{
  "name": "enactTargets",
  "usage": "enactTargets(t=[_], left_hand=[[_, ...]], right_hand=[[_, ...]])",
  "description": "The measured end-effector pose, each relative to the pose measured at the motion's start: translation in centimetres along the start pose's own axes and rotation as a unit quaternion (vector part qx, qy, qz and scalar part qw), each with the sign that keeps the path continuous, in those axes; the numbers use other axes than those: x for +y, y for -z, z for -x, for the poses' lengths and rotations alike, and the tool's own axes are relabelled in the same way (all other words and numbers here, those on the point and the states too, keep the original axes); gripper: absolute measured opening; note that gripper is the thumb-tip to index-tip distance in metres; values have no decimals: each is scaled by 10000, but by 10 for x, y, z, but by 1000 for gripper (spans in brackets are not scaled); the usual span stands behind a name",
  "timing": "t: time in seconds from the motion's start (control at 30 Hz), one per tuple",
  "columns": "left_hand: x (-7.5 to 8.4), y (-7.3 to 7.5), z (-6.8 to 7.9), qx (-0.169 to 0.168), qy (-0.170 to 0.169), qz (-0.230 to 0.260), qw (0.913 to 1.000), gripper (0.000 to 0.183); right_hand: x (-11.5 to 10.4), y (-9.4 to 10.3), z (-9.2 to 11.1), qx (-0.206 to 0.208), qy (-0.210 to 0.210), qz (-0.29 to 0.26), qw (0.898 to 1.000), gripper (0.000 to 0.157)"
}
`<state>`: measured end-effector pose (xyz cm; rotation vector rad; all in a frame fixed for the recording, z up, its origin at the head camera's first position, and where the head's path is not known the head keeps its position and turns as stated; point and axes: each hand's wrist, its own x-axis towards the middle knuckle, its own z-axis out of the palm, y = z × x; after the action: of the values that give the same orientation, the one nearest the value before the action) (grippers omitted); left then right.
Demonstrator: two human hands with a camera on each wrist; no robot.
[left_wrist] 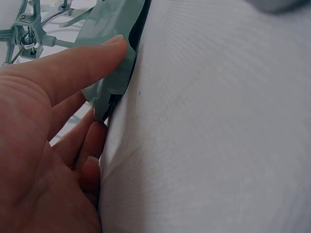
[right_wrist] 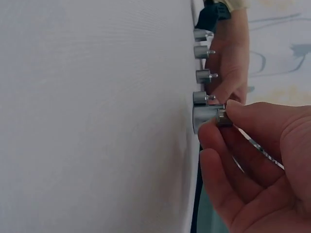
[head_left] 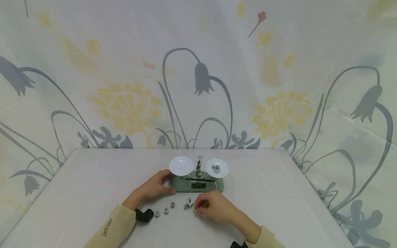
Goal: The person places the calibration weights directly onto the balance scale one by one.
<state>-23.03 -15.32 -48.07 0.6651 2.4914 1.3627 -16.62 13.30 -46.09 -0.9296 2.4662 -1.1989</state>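
A green balance scale (head_left: pixel 198 186) with two white pans stands ahead of me. My left hand (head_left: pixel 158 186) grips the left end of its base, thumb on the front side and fingers round behind. In the left wrist view the thumb presses on the green base (left_wrist: pixel 104 29). My right hand (head_left: pixel 214 206) is low in front of the scale, beside a large metal weight (head_left: pixel 190 203). Between thumb and fingertip it pinches a small metal weight (right_wrist: pixel 224 118), which overlaps the large one in the right wrist view. Two weights (head_left: pixel 216 169) sit on the right pan.
Several small knobbed weights stand in a loose line left of the large one, among them one weight (head_left: pixel 166 210) near the left wrist. The left pan (head_left: pixel 181 166) carries nothing visible. A white cloth (head_left: pixel 263 193) covers the table, with a flower-patterned curtain (head_left: pixel 279 69) behind.
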Motion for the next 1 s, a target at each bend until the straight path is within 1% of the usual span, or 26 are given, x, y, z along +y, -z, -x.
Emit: enactTargets(t=[0.13, 0.37, 0.6, 0.83, 1.0], left_hand=[[-1, -1, 0, -7, 5, 37, 10000, 64], [-2, 0, 0, -62, -162, 18, 9998, 63], [-2, -1, 0, -56, -52, 59, 10000, 65], [-3, -1, 0, -55, -85, 107, 9999, 65], [-3, 0, 0, -50, -127, 69, 9999, 66]], right_hand=[[-4, 6, 2, 141, -20, 78, 9999, 12], [-11, 22, 4, 300, 104, 148, 9994, 7], [-17, 36, 5, 466, 289, 171, 9983, 7], [-25, 49, 5, 583, 266, 246, 9976, 7], [-28, 60, 5, 770, 269, 243, 9964, 7]])
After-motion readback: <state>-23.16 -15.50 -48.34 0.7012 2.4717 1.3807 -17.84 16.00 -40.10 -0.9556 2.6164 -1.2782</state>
